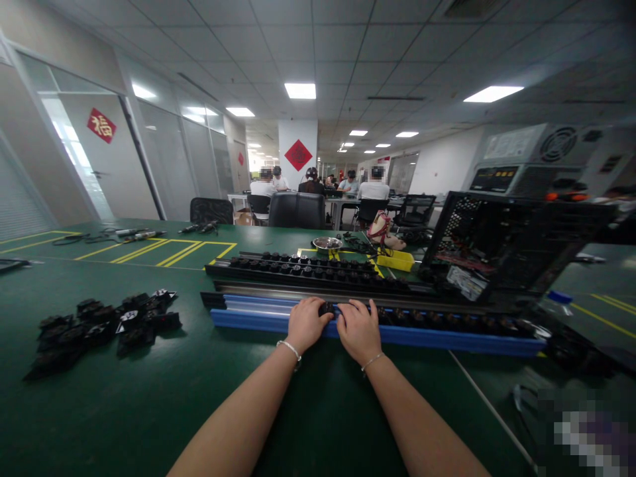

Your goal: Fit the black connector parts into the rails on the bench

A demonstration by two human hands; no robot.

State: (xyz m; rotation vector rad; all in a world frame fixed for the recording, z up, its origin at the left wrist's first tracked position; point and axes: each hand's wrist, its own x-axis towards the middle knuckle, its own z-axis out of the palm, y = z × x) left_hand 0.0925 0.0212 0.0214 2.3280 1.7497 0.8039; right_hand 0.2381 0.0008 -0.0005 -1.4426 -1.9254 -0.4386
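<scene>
A long blue rail point(422, 336) with a channel lies across the green table in front of me. Small black parts point(450, 319) sit in a row along its right portion, while its left end shows bare channel. Over the rail, my left hand point(305, 326) is closed, thumb and fingers at a small black part point(326, 309). Close beside it, my right hand point(360, 332) rests on the rail with its fingers apart. Its thumb is by the same part; the fingertips are partly hidden.
Loose black parts point(94, 328) lie in a pile at the left. Behind the blue rail are black rails with rows of parts point(308, 270), a metal bowl point(326, 244) and a yellow tray point(396, 260). An opened computer case point(527, 248) stands at the right. People sit at far tables.
</scene>
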